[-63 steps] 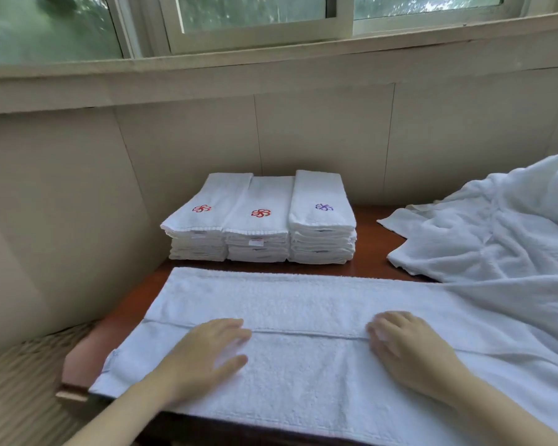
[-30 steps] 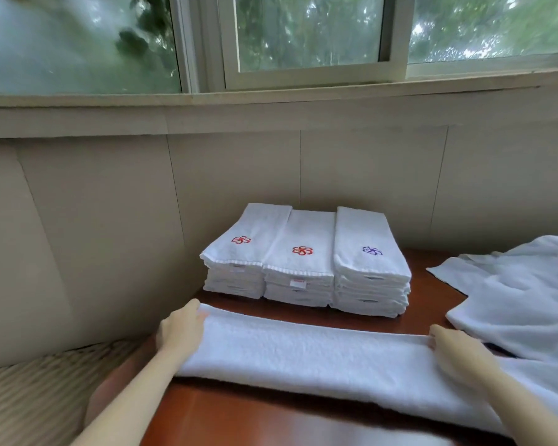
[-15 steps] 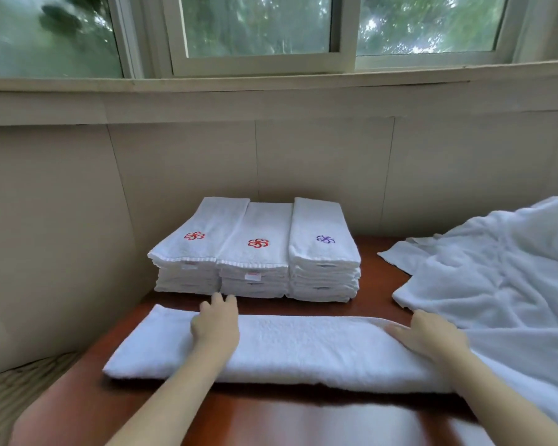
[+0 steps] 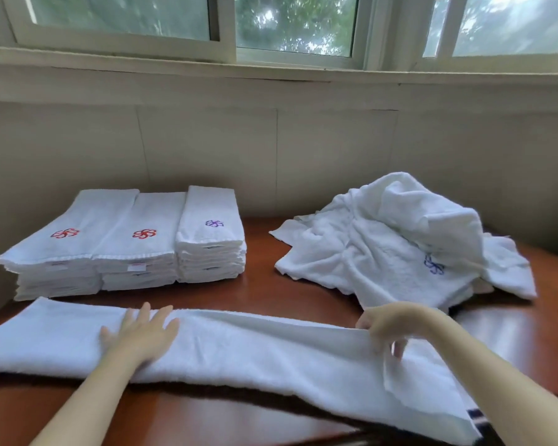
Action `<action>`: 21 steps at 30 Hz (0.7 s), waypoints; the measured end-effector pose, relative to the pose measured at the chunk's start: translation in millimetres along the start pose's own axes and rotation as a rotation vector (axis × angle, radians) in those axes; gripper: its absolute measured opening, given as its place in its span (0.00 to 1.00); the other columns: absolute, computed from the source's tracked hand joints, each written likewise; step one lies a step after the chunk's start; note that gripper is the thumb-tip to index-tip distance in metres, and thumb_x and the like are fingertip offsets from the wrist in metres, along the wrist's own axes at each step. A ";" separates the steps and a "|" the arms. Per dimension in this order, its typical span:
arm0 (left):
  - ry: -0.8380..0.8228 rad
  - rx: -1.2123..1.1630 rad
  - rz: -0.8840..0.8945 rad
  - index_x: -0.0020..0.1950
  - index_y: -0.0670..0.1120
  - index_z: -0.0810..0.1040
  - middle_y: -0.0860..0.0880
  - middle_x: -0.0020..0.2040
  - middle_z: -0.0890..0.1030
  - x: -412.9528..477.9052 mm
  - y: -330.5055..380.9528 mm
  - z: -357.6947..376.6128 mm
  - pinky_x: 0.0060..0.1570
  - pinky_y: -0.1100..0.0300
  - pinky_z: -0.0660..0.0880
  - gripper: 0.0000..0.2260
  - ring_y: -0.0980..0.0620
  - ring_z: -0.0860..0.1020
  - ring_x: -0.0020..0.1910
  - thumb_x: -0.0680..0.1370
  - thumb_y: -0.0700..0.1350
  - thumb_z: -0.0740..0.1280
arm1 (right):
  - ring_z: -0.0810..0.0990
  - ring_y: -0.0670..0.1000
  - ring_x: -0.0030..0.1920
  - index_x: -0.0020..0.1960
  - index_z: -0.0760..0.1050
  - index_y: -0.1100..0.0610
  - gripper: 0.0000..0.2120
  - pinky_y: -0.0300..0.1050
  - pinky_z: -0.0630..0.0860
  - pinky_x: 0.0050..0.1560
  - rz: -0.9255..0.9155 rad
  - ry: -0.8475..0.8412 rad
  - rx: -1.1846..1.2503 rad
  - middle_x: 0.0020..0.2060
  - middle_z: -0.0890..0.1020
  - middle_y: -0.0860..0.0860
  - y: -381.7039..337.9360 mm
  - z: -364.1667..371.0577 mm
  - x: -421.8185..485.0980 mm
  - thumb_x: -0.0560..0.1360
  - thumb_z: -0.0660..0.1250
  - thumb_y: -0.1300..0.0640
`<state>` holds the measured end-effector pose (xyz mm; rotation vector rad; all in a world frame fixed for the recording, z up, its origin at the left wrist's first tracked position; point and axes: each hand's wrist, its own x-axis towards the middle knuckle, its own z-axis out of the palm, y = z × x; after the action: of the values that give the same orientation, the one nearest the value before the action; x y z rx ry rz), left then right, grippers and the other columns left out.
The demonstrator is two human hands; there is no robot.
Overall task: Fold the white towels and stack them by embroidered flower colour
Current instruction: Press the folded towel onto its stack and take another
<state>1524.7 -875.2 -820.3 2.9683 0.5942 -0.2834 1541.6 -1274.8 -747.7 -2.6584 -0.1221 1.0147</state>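
Observation:
A long white towel (image 4: 255, 352), folded into a narrow strip, lies across the front of the wooden table (image 4: 303, 294). My left hand (image 4: 140, 333) presses flat on its left half with fingers straight. My right hand (image 4: 388, 323) pinches the towel's upper layer at the right and lifts it slightly. Behind stand three stacks of folded towels: two with a red flower (image 4: 65, 233) (image 4: 144, 234) and one with a purple flower (image 4: 214, 223).
A heap of unfolded white towels (image 4: 393, 239) with a blue flower showing lies at the back right of the table. A tiled wall and a window sill run behind. The table's left edge meets the wall.
The towel went from a wide half-fold to a narrow strip. My right hand moved from resting flat on it to pinching and lifting its right part. My left hand slid slightly right.

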 end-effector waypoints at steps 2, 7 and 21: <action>0.029 0.003 -0.107 0.76 0.59 0.55 0.48 0.79 0.49 -9.2 28.2 -6.2 0.71 0.41 0.51 0.23 0.44 0.51 0.76 0.80 0.54 0.45 | 0.80 0.49 0.32 0.50 0.75 0.60 0.11 0.41 0.80 0.34 0.083 -0.063 -0.072 0.39 0.79 0.55 18.7 -1.3 -13.6 0.71 0.65 0.70; -0.046 -0.135 0.066 0.74 0.57 0.60 0.49 0.78 0.55 -43.2 128.2 8.5 0.70 0.38 0.49 0.21 0.38 0.50 0.75 0.81 0.57 0.46 | 0.79 0.49 0.27 0.42 0.72 0.60 0.06 0.42 0.77 0.29 0.262 0.181 -0.008 0.32 0.77 0.53 68.4 -6.6 -30.2 0.72 0.59 0.68; 0.054 -0.312 0.482 0.48 0.59 0.72 0.56 0.55 0.74 -43.4 151.5 6.5 0.64 0.50 0.64 0.05 0.53 0.71 0.60 0.81 0.52 0.58 | 0.78 0.55 0.58 0.59 0.75 0.62 0.14 0.44 0.74 0.50 0.328 0.541 -0.031 0.58 0.79 0.58 100.7 16.0 1.1 0.79 0.54 0.59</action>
<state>1543.4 -1031.3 -808.5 2.7054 -0.0806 -0.0581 1529.4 -1366.8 -789.9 -2.9333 0.4252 0.3359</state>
